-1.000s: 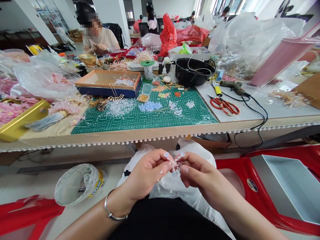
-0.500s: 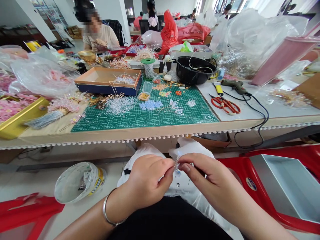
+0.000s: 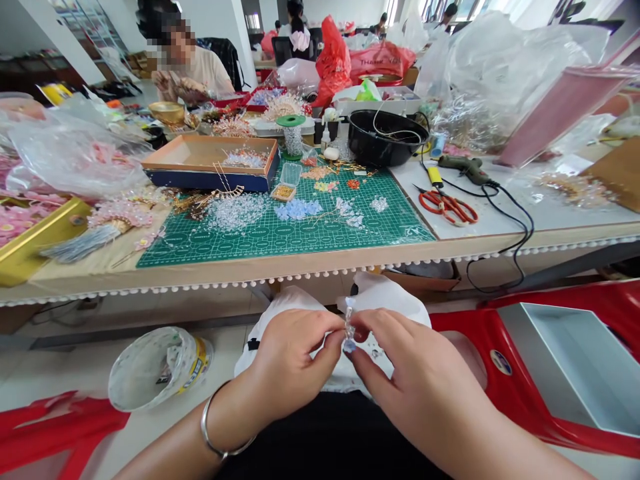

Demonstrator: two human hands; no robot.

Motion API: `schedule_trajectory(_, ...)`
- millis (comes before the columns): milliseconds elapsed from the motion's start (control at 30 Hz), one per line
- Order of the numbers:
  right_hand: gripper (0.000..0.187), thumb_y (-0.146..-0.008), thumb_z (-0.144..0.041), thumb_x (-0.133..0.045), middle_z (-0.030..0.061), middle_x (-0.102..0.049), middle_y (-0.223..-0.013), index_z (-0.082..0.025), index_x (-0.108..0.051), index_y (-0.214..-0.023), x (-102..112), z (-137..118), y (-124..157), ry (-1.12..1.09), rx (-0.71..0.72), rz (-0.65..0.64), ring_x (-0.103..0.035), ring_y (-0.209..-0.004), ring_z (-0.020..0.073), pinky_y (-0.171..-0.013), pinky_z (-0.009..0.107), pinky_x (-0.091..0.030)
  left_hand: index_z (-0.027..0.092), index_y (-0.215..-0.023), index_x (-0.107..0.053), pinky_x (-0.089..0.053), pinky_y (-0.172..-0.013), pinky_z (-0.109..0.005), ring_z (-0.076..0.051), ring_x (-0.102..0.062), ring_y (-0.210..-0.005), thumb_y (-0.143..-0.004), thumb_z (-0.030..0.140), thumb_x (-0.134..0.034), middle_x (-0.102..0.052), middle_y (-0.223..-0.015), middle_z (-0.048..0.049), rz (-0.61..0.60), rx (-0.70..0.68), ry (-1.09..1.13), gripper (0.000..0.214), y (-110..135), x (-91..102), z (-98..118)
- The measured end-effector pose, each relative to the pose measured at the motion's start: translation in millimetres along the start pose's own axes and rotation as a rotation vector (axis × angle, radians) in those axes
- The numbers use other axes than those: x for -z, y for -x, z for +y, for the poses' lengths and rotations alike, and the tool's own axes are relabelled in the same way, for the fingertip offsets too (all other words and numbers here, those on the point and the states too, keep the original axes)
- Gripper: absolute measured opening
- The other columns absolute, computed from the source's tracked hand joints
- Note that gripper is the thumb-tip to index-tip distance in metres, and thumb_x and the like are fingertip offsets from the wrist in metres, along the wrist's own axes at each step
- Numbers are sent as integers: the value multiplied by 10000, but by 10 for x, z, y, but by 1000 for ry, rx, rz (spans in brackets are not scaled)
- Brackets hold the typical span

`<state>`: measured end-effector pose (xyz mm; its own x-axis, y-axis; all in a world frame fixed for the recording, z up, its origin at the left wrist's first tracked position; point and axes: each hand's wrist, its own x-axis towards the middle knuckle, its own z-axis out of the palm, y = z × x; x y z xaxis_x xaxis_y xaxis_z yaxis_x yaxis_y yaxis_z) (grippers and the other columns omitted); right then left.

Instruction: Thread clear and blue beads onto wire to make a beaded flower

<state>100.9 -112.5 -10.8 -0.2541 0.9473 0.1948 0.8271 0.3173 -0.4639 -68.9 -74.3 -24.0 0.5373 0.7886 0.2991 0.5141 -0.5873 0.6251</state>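
Both my hands are raised over my lap, pinching a small piece of clear and pale blue beads on wire (image 3: pixel 349 327) between their fingertips. The piece stands upright, partly hidden by my fingers. My left hand (image 3: pixel 295 360), with a silver bangle (image 3: pixel 210 427) on its wrist, holds one side. My right hand (image 3: pixel 405 367) grips the other side. Just below and behind my hands lies a white plastic bag (image 3: pixel 385 300), with a few loose beads on it.
Ahead stands a long worktable (image 3: pixel 300 270) with a green cutting mat (image 3: pixel 285 237) covered in beads, plus a tray, black bowl, scissors and glue gun. A red stool (image 3: pixel 515 380) holding a white box stands at my right. A taped tub (image 3: pixel 160 368) sits on the floor. A co-worker sits across the table.
The beaded piece now stands more upright and shows more clearly above my fingertips. My right hand has turned inward and closed around it. The view has shifted slightly.
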Motion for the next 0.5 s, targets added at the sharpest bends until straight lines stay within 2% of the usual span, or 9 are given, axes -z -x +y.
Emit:
schedule_trajectory(67, 136, -849, -155, -448, 68, -683, -814, -200, -552, -924, -17, 8, 6, 48, 23, 14, -657, -675, 252, -513, 331, -397, 189, -856, -645, -362, -570, -223, -112, -559, -563, -858, 162, -525, -663, -663, 7, -13, 20, 27, 123, -4, -5, 8)
schedule_trajectory(200, 86, -835, -169, -473, 97, -681, -815, -189, -550, -866, -57, 24, 12, 129, 49, 0, -649, -660, 273, -488, 332, -363, 190, -847, -648, -370, -577, -221, -109, -562, -574, -858, 163, -517, -664, -673, 10, -34, 79, 54, 134, -1, -19, 2)
schedule_trajectory(333, 127, -872, -168, -434, 48, -657, -694, -190, -556, -846, -36, 48, -14, 6, -1, -21, -621, -592, 219, -504, 311, -365, 180, -831, -649, -356, -545, -210, -99, -537, -552, -848, 162, -516, -631, -632, 22, -49, 117, 93, 135, -4, -26, -9)
schedule_trajectory(500, 139, -874, -190, -454, 4, -616, -646, -209, -542, -767, 4, 56, -31, -119, -94, -39, -569, -561, 159, -513, 275, -362, 170, -838, -655, -346, -533, -203, -80, -475, -505, -816, 118, -509, -588, -597, 38, -88, 147, 193, 156, -25, -30, -4)
